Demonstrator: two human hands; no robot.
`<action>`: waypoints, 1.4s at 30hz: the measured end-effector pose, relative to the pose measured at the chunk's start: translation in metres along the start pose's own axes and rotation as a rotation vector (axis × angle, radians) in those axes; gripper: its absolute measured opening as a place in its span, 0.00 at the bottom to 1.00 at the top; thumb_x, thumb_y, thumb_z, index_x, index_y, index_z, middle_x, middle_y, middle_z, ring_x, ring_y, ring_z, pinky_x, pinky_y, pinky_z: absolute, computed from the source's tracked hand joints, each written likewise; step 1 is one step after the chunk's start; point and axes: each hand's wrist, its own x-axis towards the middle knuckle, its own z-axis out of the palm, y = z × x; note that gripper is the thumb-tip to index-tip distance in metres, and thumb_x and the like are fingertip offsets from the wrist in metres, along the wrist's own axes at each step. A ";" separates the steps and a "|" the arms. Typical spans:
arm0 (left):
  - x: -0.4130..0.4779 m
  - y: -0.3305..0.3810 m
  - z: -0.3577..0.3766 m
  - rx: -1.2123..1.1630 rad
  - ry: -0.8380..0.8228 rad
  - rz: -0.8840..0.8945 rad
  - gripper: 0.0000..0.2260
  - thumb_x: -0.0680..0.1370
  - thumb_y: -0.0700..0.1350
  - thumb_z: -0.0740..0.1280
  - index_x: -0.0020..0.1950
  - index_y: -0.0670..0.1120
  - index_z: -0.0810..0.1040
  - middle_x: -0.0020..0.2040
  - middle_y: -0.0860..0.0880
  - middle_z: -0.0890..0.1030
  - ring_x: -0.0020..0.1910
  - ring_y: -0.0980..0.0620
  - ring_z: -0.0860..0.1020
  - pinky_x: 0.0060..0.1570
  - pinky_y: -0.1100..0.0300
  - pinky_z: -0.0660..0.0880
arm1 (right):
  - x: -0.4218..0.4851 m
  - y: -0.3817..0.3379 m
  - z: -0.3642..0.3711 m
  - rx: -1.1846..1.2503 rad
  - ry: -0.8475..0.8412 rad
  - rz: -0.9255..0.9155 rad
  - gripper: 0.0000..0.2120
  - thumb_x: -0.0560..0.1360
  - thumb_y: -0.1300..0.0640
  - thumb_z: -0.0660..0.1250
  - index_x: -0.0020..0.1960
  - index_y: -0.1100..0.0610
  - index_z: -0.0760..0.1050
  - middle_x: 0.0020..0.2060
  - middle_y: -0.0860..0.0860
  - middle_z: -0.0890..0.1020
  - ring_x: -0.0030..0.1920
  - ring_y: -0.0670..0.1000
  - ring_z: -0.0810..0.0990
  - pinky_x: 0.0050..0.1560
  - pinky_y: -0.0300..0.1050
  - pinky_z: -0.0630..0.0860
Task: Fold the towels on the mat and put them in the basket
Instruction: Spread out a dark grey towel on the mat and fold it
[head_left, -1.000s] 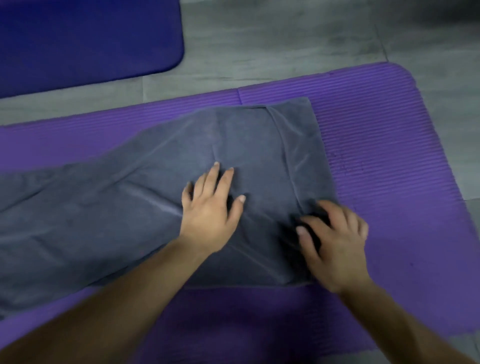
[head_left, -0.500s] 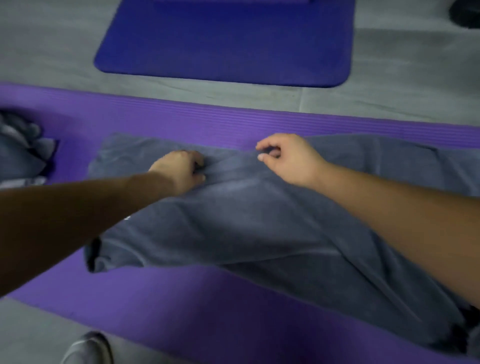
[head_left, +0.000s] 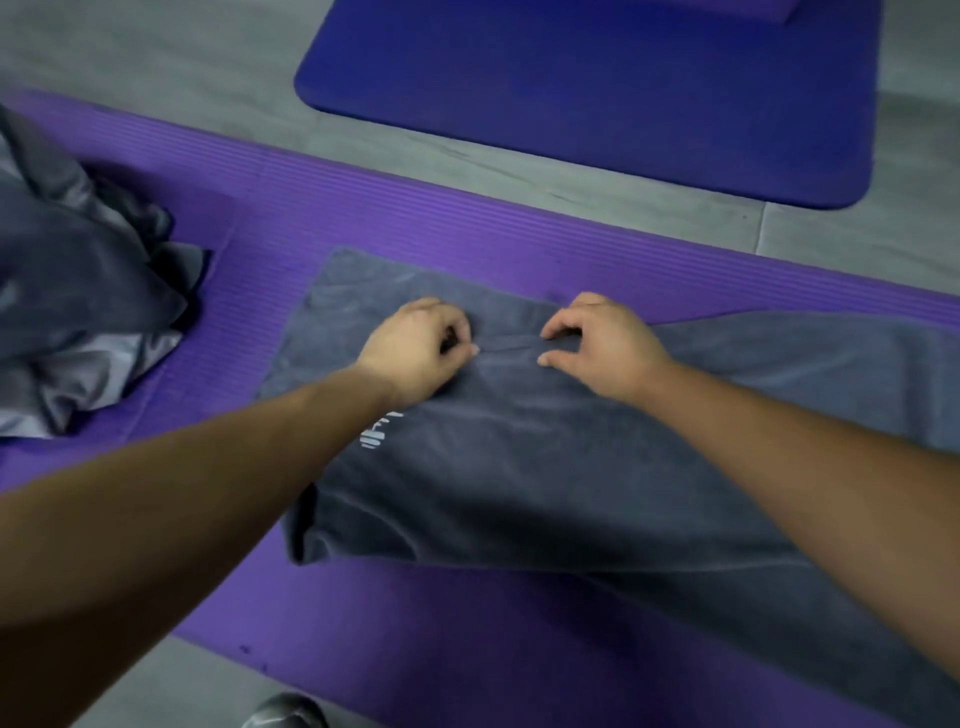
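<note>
Your dark grey terry towel (head_left: 545, 467) lies spread flat along the ribbed purple foam mat (head_left: 467, 223). Its short left end is square to you, and its length runs off toward the mat's right end. The towel's far edge sits near the mat's far edge, while a broad band of bare mat shows along the near edge. A small pale printed mark shows on the cloth just beside your left forearm.

Both your hands are on the far half of the towel, near its left end, with a low crease of cloth running between them. Your left hand (head_left: 415, 348) is curled tight, knuckles up, with fingertips and thumb drawn together on the fabric at the crease, pinching it. Your right hand (head_left: 602, 345) is half curled. Its forefinger and thumb tips rest on the towel on either side of the crease with a gap between them. You cannot tell whether any cloth is caught there.

At the mat's left end sits 1 heap of crumpled grey towels (head_left: 78, 286), well apart from the spread one. Beyond the far edge, across a strip of grey floor (head_left: 156, 52), lies 1 dark blue foam mat (head_left: 597, 88). A grey shoe tip (head_left: 285, 712) shows by the near edge.
</note>
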 end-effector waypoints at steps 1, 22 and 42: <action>0.001 -0.002 -0.002 -0.021 -0.058 0.015 0.11 0.74 0.51 0.76 0.52 0.51 0.80 0.48 0.51 0.77 0.50 0.51 0.76 0.54 0.59 0.72 | 0.002 -0.002 -0.001 -0.038 -0.006 0.001 0.09 0.72 0.49 0.77 0.50 0.50 0.83 0.47 0.47 0.77 0.49 0.49 0.78 0.54 0.44 0.74; 0.017 -0.087 -0.046 0.284 -0.098 -0.174 0.26 0.83 0.61 0.55 0.81 0.56 0.60 0.84 0.51 0.51 0.83 0.49 0.47 0.80 0.43 0.43 | 0.050 -0.036 0.016 0.005 0.148 0.238 0.14 0.72 0.44 0.76 0.54 0.50 0.81 0.52 0.51 0.78 0.52 0.52 0.79 0.57 0.46 0.76; 0.040 -0.124 -0.067 0.248 0.009 -0.180 0.36 0.81 0.63 0.57 0.84 0.49 0.49 0.84 0.45 0.47 0.83 0.45 0.44 0.80 0.44 0.43 | 0.068 -0.081 0.043 -0.227 0.251 0.150 0.16 0.79 0.45 0.65 0.63 0.51 0.79 0.72 0.52 0.71 0.71 0.58 0.67 0.69 0.57 0.67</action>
